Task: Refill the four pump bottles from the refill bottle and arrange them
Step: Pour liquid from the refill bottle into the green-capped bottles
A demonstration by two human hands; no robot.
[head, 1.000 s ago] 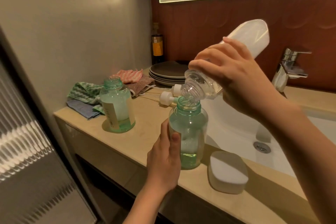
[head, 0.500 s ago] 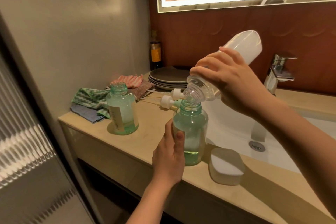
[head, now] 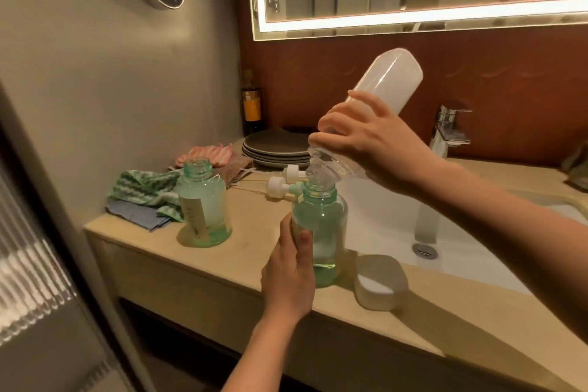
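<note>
Now right hand [head: 378, 143] grips the frosted refill bottle [head: 389, 79], tilted into the rounded green bottle [head: 324, 226] left hand [head: 291, 280] clasps

I hold the translucent white refill bottle [head: 386, 79] tipped steeply, neck down over the open mouth of a green pump bottle [head: 324, 232], which stands upright near the countertop's [head: 248, 253] front edge. A second uncapped green bottle [head: 203, 207] stands toward the left end, with two white pump heads [head: 276, 184] lying behind.
</note>
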